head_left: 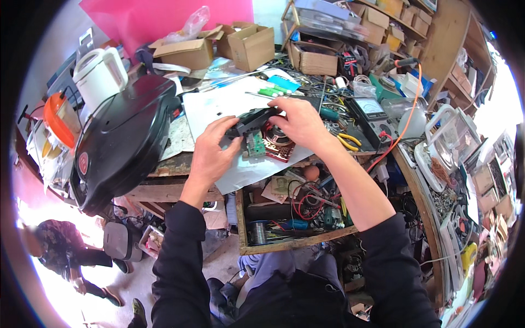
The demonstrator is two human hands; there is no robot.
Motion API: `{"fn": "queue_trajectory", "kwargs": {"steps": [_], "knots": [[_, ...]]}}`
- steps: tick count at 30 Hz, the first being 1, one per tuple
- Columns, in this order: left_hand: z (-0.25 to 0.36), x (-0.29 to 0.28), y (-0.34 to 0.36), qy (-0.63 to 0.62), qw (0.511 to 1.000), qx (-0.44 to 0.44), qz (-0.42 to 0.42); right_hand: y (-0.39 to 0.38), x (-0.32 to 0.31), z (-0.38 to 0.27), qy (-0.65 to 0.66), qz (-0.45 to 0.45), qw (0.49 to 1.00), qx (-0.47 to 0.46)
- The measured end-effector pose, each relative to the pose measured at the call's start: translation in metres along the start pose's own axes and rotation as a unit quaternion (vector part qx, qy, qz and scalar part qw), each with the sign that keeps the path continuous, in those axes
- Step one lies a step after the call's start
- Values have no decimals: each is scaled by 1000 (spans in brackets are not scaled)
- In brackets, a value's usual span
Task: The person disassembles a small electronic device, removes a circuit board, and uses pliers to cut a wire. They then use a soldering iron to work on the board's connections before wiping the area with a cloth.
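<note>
Both hands grip a black plastic casing above white paper on the bench. My left hand has its fingers closed on the casing's left end, thumb toward the front. Fingers of my right hand curl round its right end. Just under the casing sits a small green circuit board. Beside that lies a red part with a round, speaker-like disc, partly covered by my right hand. Whether these parts are joined to the casing I cannot tell.
A large black appliance shell stands left. An analog multimeter and yellow-handled pliers lie right, near an orange cable. Below, an open drawer holds wires and a solder spool. Another person is at lower left.
</note>
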State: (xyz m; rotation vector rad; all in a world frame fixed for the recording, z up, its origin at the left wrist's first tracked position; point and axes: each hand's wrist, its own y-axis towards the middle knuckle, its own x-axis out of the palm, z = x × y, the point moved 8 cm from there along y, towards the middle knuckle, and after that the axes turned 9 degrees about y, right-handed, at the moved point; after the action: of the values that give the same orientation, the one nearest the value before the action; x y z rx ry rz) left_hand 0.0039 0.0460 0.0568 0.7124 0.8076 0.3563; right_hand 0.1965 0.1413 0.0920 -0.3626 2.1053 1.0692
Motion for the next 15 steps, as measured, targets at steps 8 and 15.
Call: {"fn": "queue_trajectory", "kwargs": {"steps": [8,15], "knots": [[5,-2,-1,26,999,-8,-18,0,-46,46,-2,126,992,26],[10,4,1,32,999,-1,-32,3,-102,172,-166,82,968,168]]}}
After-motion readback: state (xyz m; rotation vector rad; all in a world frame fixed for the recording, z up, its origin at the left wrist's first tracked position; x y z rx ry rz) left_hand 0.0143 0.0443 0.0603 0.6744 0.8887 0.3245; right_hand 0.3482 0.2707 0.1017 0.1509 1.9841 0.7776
